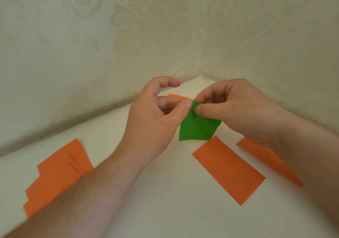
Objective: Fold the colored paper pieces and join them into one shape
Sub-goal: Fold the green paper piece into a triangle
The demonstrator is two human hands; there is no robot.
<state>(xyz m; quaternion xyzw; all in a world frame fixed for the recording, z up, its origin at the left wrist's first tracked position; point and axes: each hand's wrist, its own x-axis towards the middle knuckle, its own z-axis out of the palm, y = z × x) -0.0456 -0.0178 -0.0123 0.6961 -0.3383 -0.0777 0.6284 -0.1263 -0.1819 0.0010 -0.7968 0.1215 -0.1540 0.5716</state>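
A small green paper piece (197, 128) hangs above the white table, held at its top edge by both hands. My left hand (156, 116) pinches that edge between thumb and fingers. My right hand (233, 109) pinches the same edge from the right with its thumb tip on the paper. An orange rectangle (229, 169) lies flat just below the green piece. Another orange strip (266, 157) lies to its right, partly under my right forearm. A stack of orange pieces (58, 175) sits at the left. A further orange piece (177, 96) shows behind my fingers.
The white table (165, 201) fits into a corner between two cream patterned walls (91, 54). The corner seam (201, 68) stands just behind my hands. My forearms cross the near part of the table.
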